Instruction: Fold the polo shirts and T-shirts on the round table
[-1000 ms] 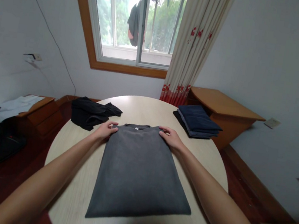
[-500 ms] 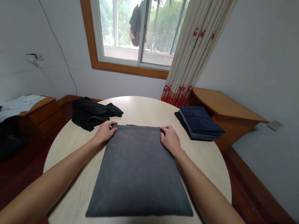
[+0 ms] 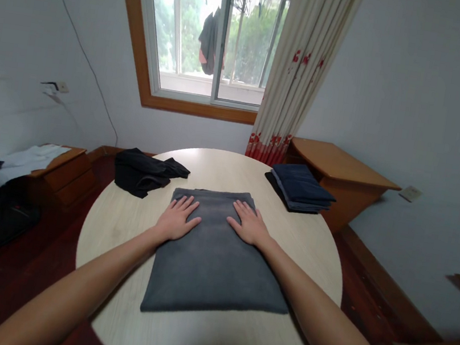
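A folded dark grey garment lies flat on the round pale table, its kind hidden by the folding. My left hand rests palm down on its upper left part, fingers spread. On the upper right part my right hand lies flat too, fingers stretched out. Neither hand grips anything. Layered fabric edges show along the garment's far side, just beyond my fingertips.
A crumpled black garment lies at the table's far left. Folded dark clothes are stacked at the far right. Behind them stand a wooden desk and a curtain. A wooden cabinet stands left of the table.
Both hands have let go of the garment's far corners and moved inward and nearer, now flat on the cloth. The garment's near edge sits slightly higher in view.
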Tool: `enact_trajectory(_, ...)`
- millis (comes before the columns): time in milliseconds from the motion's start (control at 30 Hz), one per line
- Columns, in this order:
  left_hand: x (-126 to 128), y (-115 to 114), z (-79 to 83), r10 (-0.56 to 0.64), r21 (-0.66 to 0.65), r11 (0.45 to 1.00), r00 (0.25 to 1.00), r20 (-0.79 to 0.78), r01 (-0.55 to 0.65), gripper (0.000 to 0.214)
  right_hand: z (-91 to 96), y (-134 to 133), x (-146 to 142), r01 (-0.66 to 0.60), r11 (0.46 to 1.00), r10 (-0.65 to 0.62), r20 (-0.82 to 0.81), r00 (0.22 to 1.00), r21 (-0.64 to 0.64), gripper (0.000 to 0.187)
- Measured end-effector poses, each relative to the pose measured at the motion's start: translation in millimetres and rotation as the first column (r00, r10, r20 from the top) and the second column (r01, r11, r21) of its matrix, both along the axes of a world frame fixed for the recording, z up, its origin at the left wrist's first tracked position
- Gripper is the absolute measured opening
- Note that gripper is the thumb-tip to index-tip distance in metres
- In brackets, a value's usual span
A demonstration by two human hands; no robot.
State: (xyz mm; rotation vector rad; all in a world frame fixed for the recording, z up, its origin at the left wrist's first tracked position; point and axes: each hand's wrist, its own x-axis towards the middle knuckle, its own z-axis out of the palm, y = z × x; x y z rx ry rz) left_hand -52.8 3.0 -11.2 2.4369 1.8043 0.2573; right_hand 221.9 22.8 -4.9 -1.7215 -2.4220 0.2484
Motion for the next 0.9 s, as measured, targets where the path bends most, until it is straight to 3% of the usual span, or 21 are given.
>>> enact_trajectory(133,-18,10,5.2,0.122,-0.036,0.992,0.993,0.005,-0.121,0.068,1.1,12,21,0.156,0.986,-0.158,-0.032,0.987,-0.051,0.069)
enact_trajectory(300,-17,-12,2.2,0.319,-0.046,0.946,0.948,-0.021,-0.32,0.069,-2.3,1,29,0.249,0.964,-0.238,-0.11,0.965,0.097,0.061)
enact_trajectory(467,-22,-26,-10.4,0.283,-0.052,0.958,0.959,-0.024,-0.284,0.064,-7.3,-4,42,0.238,0.968,-0.217,-0.214,0.952,0.077,0.05)
enact_trajectory(567,-24,-10,-13.3,0.241,-0.053,0.969,0.97,0.005,-0.241,0.06,-10.2,12,41,0.222,0.971,-0.19,-0.294,0.937,0.082,0.044)
enact_trajectory(700,-22,31,-10.6,0.215,-0.067,0.975,0.976,0.045,-0.212,0.059,-11.2,41,33,0.28,0.945,-0.213,-0.331,0.919,0.168,0.034)
enact_trajectory(800,-22,56,-6.0,0.223,-0.051,0.974,0.972,0.073,-0.22,0.057,-6.0,52,32,0.318,0.933,-0.262,-0.286,0.922,0.171,0.033)
enact_trajectory(900,-20,58,-0.6,0.242,-0.022,0.97,0.965,0.099,-0.241,0.056,3.6,44,35,0.298,0.936,-0.267,-0.177,0.947,0.186,0.041)
